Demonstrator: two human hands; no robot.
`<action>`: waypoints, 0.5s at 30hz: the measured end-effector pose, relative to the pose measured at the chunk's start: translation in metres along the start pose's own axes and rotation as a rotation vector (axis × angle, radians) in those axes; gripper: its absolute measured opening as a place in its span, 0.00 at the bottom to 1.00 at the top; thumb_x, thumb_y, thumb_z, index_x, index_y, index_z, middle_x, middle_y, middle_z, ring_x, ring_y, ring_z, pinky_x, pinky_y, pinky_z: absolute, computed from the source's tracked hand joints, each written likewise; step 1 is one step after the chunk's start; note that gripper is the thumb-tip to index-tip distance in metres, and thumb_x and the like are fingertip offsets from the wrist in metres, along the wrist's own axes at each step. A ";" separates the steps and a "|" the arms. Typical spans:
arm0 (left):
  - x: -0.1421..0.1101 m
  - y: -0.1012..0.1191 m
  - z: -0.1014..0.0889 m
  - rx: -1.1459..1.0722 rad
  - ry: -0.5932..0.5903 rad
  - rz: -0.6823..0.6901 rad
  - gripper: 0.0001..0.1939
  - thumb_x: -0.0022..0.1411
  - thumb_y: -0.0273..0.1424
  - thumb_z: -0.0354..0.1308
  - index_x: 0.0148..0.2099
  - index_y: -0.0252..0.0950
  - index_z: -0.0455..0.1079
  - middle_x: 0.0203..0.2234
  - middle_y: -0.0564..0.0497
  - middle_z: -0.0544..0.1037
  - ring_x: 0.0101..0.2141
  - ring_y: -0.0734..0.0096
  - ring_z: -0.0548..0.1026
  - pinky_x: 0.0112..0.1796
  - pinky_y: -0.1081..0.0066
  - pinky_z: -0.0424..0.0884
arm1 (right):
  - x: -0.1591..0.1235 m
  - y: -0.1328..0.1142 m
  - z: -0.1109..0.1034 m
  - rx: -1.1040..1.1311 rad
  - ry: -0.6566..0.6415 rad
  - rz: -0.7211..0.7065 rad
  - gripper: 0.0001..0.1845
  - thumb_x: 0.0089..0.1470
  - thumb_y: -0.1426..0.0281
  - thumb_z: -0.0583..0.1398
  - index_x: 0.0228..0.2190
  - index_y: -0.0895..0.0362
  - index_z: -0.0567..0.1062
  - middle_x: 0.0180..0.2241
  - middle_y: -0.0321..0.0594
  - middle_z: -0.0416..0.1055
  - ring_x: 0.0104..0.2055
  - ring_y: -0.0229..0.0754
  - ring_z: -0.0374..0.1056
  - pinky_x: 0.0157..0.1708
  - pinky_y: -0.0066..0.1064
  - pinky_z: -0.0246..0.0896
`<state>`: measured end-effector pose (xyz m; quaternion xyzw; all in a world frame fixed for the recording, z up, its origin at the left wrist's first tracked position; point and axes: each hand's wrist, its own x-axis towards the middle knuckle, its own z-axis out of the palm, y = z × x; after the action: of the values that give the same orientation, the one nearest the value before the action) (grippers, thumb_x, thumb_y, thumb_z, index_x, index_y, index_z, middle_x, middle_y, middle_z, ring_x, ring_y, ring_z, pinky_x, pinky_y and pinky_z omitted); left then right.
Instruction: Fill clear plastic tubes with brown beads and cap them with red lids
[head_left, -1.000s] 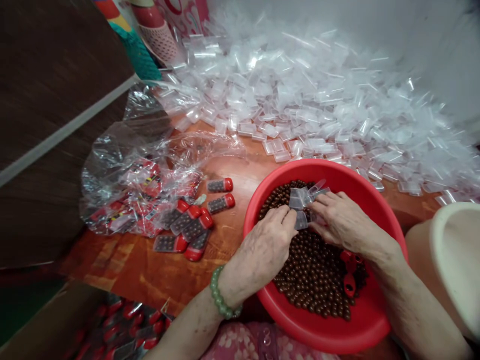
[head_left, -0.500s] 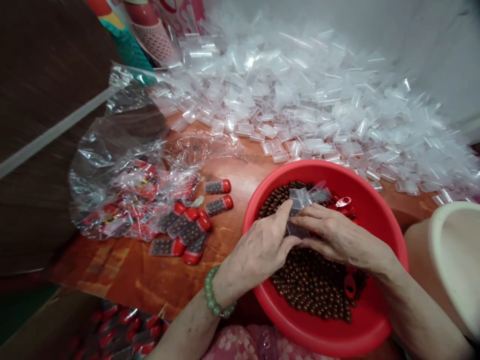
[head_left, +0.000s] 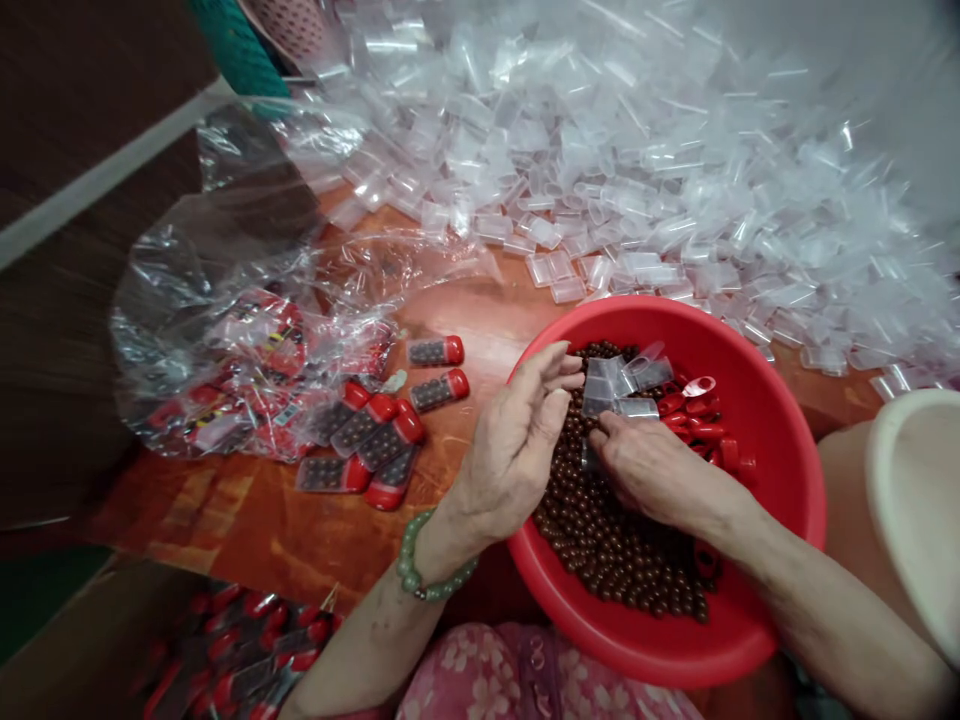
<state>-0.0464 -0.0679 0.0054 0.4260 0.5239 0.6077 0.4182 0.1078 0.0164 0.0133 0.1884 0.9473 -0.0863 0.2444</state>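
A red plastic bowl (head_left: 780, 560) holds a heap of small brown beads (head_left: 622, 550), a few clear plastic tubes (head_left: 622, 385) and several red caps (head_left: 697, 425). My left hand (head_left: 517, 450) hovers over the bowl's left rim, its fingers stretched and slightly curled, holding nothing. My right hand (head_left: 649, 470) rests on the beads with its fingers closed around a clear tube (head_left: 589, 455) pushed into them. A green bead bracelet (head_left: 427, 575) circles my left wrist.
A big pile of empty clear tubes (head_left: 637, 170) covers the table behind the bowl. Filled red-capped tubes (head_left: 390, 430) lie left of it beside a clear plastic bag (head_left: 240, 340) holding more. A cream container (head_left: 915, 500) stands right. More filled tubes (head_left: 247, 650) sit lower left.
My left hand has let go and lifted off the tube, opening toward the bowl's left rim. My right hand keeps the tube down in the beads. The view has tilted down.
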 end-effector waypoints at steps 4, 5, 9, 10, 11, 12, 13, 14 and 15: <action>0.000 0.001 -0.001 -0.101 0.010 -0.020 0.18 0.72 0.34 0.49 0.60 0.35 0.64 0.54 0.43 0.74 0.52 0.62 0.75 0.55 0.62 0.70 | 0.017 -0.016 0.010 0.014 0.000 -0.108 0.14 0.54 0.84 0.53 0.37 0.64 0.77 0.39 0.57 0.74 0.41 0.52 0.72 0.40 0.38 0.65; 0.000 0.001 -0.001 -0.107 0.003 -0.026 0.18 0.71 0.35 0.49 0.60 0.35 0.65 0.54 0.43 0.74 0.52 0.62 0.75 0.55 0.62 0.70 | 0.020 -0.017 0.011 0.033 -0.001 -0.142 0.13 0.54 0.82 0.54 0.38 0.64 0.77 0.41 0.56 0.74 0.43 0.51 0.72 0.41 0.38 0.66; 0.000 0.000 -0.002 -0.096 0.006 -0.029 0.19 0.71 0.36 0.50 0.60 0.36 0.66 0.55 0.43 0.74 0.55 0.61 0.73 0.58 0.61 0.67 | 0.026 -0.006 0.009 0.164 0.006 -0.205 0.14 0.52 0.77 0.61 0.42 0.62 0.75 0.44 0.50 0.74 0.46 0.47 0.71 0.45 0.35 0.66; 0.000 0.000 -0.002 -0.088 0.012 -0.026 0.19 0.71 0.36 0.50 0.59 0.36 0.66 0.56 0.43 0.73 0.56 0.60 0.72 0.59 0.61 0.66 | 0.027 -0.002 0.007 0.243 0.012 -0.215 0.15 0.51 0.76 0.62 0.43 0.62 0.75 0.44 0.48 0.74 0.46 0.47 0.71 0.46 0.36 0.65; 0.000 0.000 -0.003 -0.082 0.020 -0.024 0.18 0.71 0.37 0.50 0.59 0.36 0.67 0.57 0.43 0.73 0.57 0.60 0.71 0.59 0.60 0.65 | 0.027 0.001 0.005 0.337 0.022 -0.226 0.16 0.51 0.76 0.63 0.43 0.61 0.74 0.43 0.46 0.74 0.46 0.47 0.71 0.46 0.36 0.65; -0.001 -0.001 -0.003 -0.078 0.028 -0.024 0.18 0.71 0.37 0.50 0.59 0.36 0.67 0.57 0.43 0.72 0.58 0.60 0.70 0.60 0.60 0.65 | 0.027 0.003 0.003 0.435 0.033 -0.238 0.16 0.51 0.75 0.63 0.44 0.60 0.74 0.43 0.45 0.74 0.46 0.46 0.71 0.47 0.36 0.65; -0.001 -0.001 -0.004 -0.077 0.035 -0.025 0.18 0.71 0.37 0.49 0.58 0.36 0.67 0.58 0.43 0.72 0.59 0.60 0.69 0.60 0.60 0.64 | 0.026 0.005 0.001 0.522 0.045 -0.248 0.16 0.51 0.75 0.64 0.44 0.60 0.74 0.42 0.43 0.74 0.46 0.46 0.70 0.47 0.36 0.65; -0.001 -0.001 -0.004 -0.078 0.039 -0.026 0.18 0.71 0.37 0.49 0.58 0.36 0.67 0.58 0.43 0.71 0.59 0.60 0.68 0.61 0.60 0.64 | 0.025 0.006 -0.001 0.588 0.057 -0.254 0.16 0.51 0.74 0.64 0.44 0.59 0.74 0.42 0.42 0.75 0.46 0.46 0.70 0.46 0.36 0.65; -0.001 -0.002 -0.004 -0.082 0.042 -0.025 0.18 0.72 0.37 0.49 0.58 0.36 0.67 0.57 0.44 0.71 0.59 0.61 0.68 0.61 0.60 0.64 | 0.024 0.007 -0.002 0.642 0.068 -0.255 0.16 0.51 0.73 0.65 0.44 0.58 0.74 0.41 0.41 0.75 0.45 0.45 0.70 0.46 0.35 0.65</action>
<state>-0.0502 -0.0698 0.0031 0.3890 0.5124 0.6322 0.4318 0.0899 0.0308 0.0029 0.1385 0.8954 -0.4033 0.1281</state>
